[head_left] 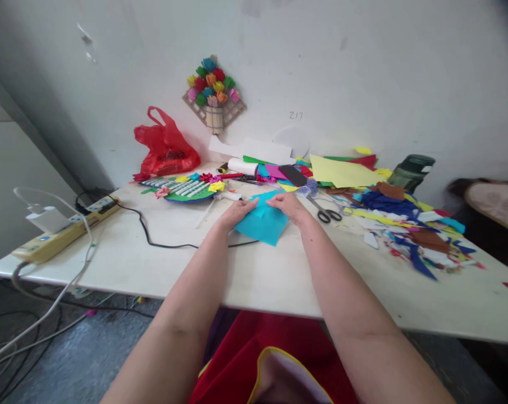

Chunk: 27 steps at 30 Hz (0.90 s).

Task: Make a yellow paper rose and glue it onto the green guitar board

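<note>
A blue sheet of crepe paper or felt (264, 227) is held between my two hands, just above the white table (275, 275). My left hand (239, 212) pinches its left upper side. On the upper right, my right hand (288, 205) has its fingertips closed on the same sheet. A smaller blue piece seems to lie over the sheet between the hands, but its edges are hard to make out. Left of my left hand lies a white glue gun (229, 196). Black-handled scissors (329, 215) rest to the right of my right hand.
Cloth-like scraps (418, 235) pile up at right, by a dark green bottle (411, 173). A decorated board (186, 188), a red plastic bag (165, 146) and a power strip (64, 230) stand left. A black cord (147, 230) crosses the table. A phone (292, 175) lies behind.
</note>
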{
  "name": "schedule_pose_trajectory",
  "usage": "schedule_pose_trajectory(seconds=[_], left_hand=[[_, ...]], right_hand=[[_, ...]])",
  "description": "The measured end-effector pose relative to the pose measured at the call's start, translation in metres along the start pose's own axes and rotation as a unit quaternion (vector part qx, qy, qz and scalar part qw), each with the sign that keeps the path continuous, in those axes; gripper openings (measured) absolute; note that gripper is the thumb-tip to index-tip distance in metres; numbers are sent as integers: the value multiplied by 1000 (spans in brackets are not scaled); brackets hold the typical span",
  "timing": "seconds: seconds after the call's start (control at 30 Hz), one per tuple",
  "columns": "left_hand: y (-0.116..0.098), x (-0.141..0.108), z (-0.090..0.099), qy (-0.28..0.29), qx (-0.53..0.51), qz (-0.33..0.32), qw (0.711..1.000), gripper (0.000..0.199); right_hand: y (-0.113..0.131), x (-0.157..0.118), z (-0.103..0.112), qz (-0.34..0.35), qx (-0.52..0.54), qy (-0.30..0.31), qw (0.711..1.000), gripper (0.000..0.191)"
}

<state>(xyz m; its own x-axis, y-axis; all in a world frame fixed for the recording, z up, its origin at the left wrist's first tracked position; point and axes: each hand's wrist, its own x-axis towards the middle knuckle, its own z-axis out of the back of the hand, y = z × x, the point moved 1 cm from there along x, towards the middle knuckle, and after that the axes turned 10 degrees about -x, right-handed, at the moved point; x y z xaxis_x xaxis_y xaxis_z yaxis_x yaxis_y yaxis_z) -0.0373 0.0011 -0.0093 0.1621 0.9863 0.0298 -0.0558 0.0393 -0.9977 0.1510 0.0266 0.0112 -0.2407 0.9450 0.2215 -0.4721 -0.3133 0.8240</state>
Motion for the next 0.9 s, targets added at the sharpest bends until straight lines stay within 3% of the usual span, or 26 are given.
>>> schedule_pose_trajectory(seconds=[0.1,0.47,0.73,0.9], left_hand=[[0,-1,0,49,-17,1,999,49],[-8,-8,-7,37,-29,-5,999,55],[-4,-6,-6,72,-39,11,997,52],[-5,-6,-9,107,-13,-24,994,48]], right_hand=[[-2,0,-1,-3,1,10,1000,35],[-2,-2,-2,-2,16,4,1000,38],[-6,-1,-5,-4,15,30,999,36],[-6,1,-10,22,13,55,998,37]])
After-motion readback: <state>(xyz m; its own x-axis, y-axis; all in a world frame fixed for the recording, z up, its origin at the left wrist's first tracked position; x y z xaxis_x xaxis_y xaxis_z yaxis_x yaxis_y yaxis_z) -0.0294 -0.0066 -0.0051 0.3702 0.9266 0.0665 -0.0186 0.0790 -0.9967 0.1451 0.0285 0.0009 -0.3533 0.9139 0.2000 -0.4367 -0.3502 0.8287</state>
